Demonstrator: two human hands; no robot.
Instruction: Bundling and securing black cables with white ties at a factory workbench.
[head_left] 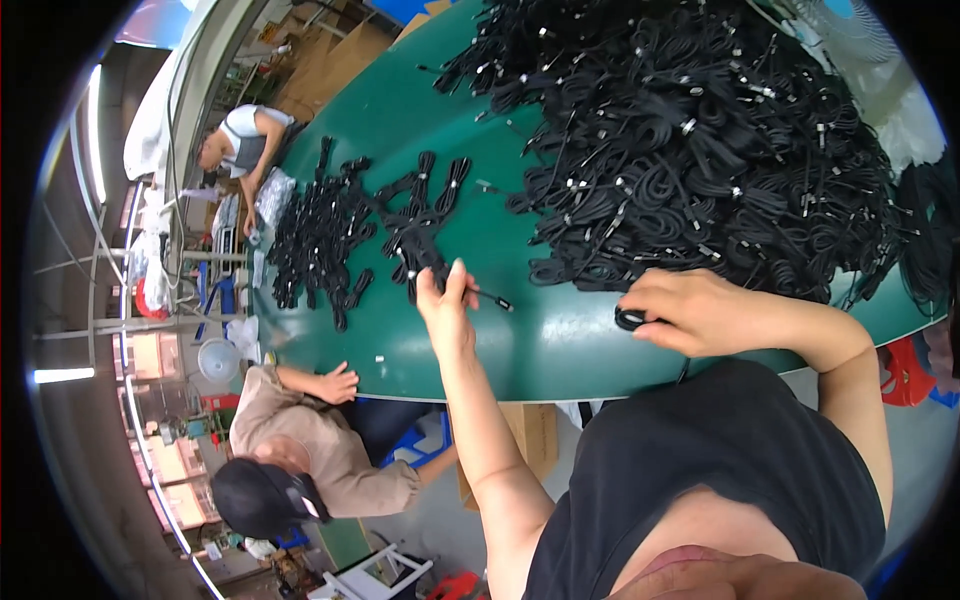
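My left hand (449, 318) reaches over the green table, with thumb and fingers closed around a bundled black cable (489, 297). The cable's end with its plug sticks out to the right of the hand. Just beyond the fingers lies a small pile of tied black cables (414, 235). My right hand (690, 308) is closed on a coiled black cable (629, 319) near the table's front edge. Its palm side is hidden. Right behind that hand rises a large heap of black cables (680, 150) with pale plugs and ties.
The green table (400, 130) curves across the view. Another group of bundled cables (320, 240) lies at the left. Two people sit on that side, one with a hand (338, 383) on the table edge. A cardboard box (528, 440) stands below, and a fan (850, 30) is at the far right.
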